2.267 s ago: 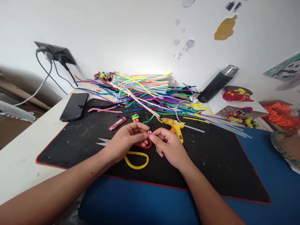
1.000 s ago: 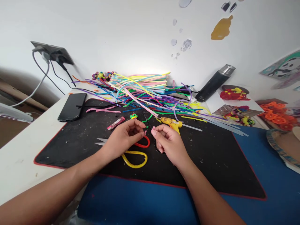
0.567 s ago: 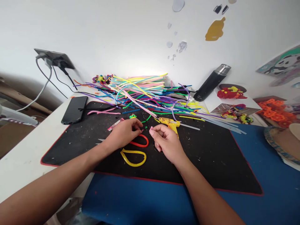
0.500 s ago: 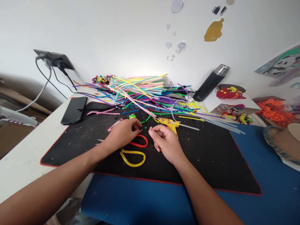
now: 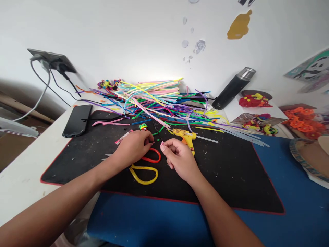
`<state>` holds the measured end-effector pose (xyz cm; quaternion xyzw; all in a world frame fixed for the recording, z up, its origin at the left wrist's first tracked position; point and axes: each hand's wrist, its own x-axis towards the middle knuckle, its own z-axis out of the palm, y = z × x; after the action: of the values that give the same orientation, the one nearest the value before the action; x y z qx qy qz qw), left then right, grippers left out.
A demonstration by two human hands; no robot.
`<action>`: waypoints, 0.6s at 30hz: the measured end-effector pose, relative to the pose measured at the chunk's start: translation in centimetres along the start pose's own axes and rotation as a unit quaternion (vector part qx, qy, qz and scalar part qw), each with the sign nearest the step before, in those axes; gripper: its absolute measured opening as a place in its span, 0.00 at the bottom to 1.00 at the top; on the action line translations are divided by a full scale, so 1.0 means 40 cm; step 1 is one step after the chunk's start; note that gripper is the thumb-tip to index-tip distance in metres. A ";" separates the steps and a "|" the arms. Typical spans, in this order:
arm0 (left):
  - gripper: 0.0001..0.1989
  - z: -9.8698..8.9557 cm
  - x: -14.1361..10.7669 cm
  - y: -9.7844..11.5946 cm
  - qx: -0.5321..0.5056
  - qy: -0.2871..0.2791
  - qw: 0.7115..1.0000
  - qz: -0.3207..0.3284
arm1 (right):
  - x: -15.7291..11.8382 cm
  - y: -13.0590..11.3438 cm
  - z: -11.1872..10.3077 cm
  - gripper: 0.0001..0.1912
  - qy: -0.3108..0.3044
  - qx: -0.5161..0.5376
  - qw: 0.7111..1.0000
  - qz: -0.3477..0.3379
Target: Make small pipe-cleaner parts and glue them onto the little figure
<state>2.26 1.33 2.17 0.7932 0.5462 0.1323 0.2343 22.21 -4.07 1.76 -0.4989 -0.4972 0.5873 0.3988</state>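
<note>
My left hand (image 5: 137,144) is held over the black mat with thumb and fingers pinched together; what they hold is too small to make out. Just beyond its knuckles shows a small figure (image 5: 143,127) in green, yellow and red; whether the hand touches it I cannot tell. Between thumb and forefinger my right hand (image 5: 181,157) pinches a tiny pink piece (image 5: 161,144). Under my left hand and wrist lie scissors with one red and one yellow handle (image 5: 145,182), their blades partly hidden. A yellow glue gun (image 5: 189,137) rests just beyond my right hand.
A heap of colourful pipe cleaners (image 5: 151,94) lies along the wall. The black mat (image 5: 226,178) bears scraps and loose glue sticks (image 5: 246,137). A phone (image 5: 77,120) is at the left, a dark flask (image 5: 233,88) and orange pieces (image 5: 303,120) at the right.
The view has shifted slightly. The small figure beyond my left hand shows more of its red part and the glue gun is less covered. Both hands keep their pinch, close together.
</note>
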 end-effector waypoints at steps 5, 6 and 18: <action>0.09 -0.009 -0.012 -0.009 -0.032 0.016 0.999 0.009 | 0.000 0.002 -0.002 0.16 0.000 -0.002 1.000 0.006; 0.09 -0.015 -0.018 -0.007 -0.042 0.032 0.999 0.008 | 0.001 0.003 -0.002 0.16 0.002 0.000 1.000 0.005; 0.13 -0.020 -0.095 0.066 -0.364 -0.055 0.928 -0.055 | -0.005 -0.003 0.014 0.16 0.008 -0.005 1.000 -0.013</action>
<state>2.60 -2.79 4.39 0.6280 0.4895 0.2656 0.5436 21.71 -4.34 1.93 -0.4986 -0.5038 0.5755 0.4079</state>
